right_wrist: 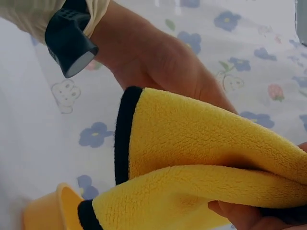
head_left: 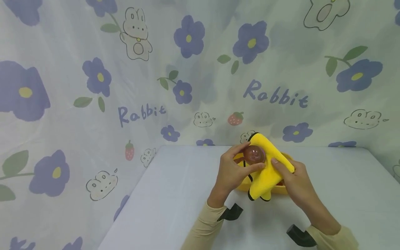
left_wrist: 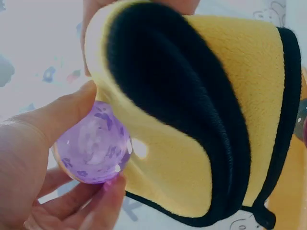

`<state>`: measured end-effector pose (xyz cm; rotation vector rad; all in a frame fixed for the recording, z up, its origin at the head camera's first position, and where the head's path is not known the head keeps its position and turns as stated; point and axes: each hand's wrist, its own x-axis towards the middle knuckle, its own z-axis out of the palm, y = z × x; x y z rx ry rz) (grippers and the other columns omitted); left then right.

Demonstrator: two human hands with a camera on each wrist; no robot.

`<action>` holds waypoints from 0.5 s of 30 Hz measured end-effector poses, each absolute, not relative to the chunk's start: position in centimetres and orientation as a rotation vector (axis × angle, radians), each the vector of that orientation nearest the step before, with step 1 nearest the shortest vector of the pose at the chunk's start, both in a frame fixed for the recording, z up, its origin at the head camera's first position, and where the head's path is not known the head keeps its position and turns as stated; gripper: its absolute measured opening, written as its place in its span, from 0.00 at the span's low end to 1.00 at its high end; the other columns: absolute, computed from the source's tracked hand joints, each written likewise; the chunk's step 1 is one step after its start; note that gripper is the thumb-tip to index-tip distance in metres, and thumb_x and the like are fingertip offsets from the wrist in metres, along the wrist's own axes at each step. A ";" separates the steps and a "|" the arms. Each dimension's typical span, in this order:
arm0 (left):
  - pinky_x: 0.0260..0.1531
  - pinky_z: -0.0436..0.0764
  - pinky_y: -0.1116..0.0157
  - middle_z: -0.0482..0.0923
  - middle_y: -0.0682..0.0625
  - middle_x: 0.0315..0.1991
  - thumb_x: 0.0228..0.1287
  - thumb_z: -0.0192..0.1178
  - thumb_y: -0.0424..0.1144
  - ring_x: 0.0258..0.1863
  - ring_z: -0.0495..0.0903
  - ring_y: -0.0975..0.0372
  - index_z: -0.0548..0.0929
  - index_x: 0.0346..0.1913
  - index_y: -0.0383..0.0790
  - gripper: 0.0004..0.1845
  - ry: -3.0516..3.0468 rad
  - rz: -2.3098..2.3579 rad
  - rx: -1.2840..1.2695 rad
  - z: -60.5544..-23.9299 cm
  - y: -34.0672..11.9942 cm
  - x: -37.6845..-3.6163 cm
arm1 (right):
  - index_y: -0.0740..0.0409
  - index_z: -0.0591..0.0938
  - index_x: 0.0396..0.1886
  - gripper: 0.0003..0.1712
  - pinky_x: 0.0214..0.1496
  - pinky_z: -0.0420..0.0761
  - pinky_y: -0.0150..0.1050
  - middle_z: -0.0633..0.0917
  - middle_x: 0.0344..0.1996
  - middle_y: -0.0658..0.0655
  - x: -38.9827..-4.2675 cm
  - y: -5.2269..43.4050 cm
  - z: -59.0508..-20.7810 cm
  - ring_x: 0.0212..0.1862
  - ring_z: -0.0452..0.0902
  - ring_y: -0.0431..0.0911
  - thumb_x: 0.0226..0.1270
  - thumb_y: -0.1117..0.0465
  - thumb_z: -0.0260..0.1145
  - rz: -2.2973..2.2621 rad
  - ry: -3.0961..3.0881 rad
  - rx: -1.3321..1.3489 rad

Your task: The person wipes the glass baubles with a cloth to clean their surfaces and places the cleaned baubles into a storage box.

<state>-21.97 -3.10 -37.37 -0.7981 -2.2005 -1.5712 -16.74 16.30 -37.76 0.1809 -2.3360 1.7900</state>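
My left hand (head_left: pixel 229 170) holds a round, see-through glassy piece (head_left: pixel 253 155) between thumb and fingers. In the left wrist view this glassy piece (left_wrist: pixel 93 143) looks purple, with a small flower pattern. Gripped by my right hand (head_left: pixel 298 178) is a yellow cloth (head_left: pixel 265 178) with black edging, folded and hanging down. The cloth lies right against the glassy piece on its right side. In the right wrist view the plush folds of the cloth (right_wrist: pixel 201 127) hide most of the right fingers.
Behind and under the cloth, an orange-yellow basin (head_left: pixel 281 190) stands on the white table (head_left: pixel 150 205). A dark reddish round thing (left_wrist: pixel 302 122) shows at the basin side in the left wrist view. A curtain (head_left: pixel 203 73) with flowers and rabbits hangs behind the table.
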 end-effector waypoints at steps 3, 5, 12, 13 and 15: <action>0.51 0.86 0.71 0.85 0.49 0.58 0.53 0.81 0.43 0.53 0.84 0.65 0.80 0.66 0.41 0.36 -2.209 -1.566 -0.789 -37.2 -3.2 -22.0 | 0.68 0.75 0.68 0.28 0.35 0.88 0.33 0.82 0.42 0.56 -16.6 16.2 -37.5 0.34 0.82 0.40 0.83 0.51 0.55 1.748 -2.353 0.181; 0.50 0.87 0.71 0.86 0.48 0.58 0.53 0.81 0.43 0.52 0.85 0.64 0.81 0.66 0.40 0.36 -2.215 -1.563 -0.781 -37.1 -3.3 -22.1 | 0.68 0.75 0.68 0.28 0.35 0.88 0.33 0.83 0.43 0.59 -16.5 16.2 -37.4 0.34 0.81 0.40 0.82 0.51 0.56 1.726 -2.359 0.185; 0.48 0.87 0.72 0.87 0.48 0.54 0.52 0.81 0.46 0.49 0.86 0.66 0.83 0.62 0.40 0.34 -2.243 -1.550 -0.755 -37.2 -3.2 -22.2 | 0.68 0.75 0.68 0.28 0.32 0.88 0.33 0.84 0.44 0.64 -16.5 16.1 -37.4 0.32 0.81 0.39 0.82 0.51 0.57 1.650 -2.384 0.185; 0.48 0.88 0.72 0.87 0.48 0.54 0.52 0.81 0.46 0.48 0.86 0.66 0.84 0.62 0.40 0.33 -2.248 -1.556 -0.748 -37.2 -3.2 -22.2 | 0.68 0.75 0.68 0.28 0.32 0.88 0.33 0.84 0.45 0.64 -16.5 16.1 -37.4 0.32 0.81 0.39 0.82 0.51 0.57 1.644 -2.388 0.184; 0.47 0.89 0.69 0.88 0.48 0.53 0.52 0.82 0.46 0.47 0.86 0.67 0.84 0.61 0.40 0.33 -2.256 -1.564 -0.740 -37.2 -3.3 -22.2 | 0.68 0.75 0.69 0.28 0.32 0.88 0.33 0.84 0.44 0.65 -16.5 16.1 -37.5 0.32 0.81 0.39 0.82 0.51 0.57 1.632 -2.393 0.183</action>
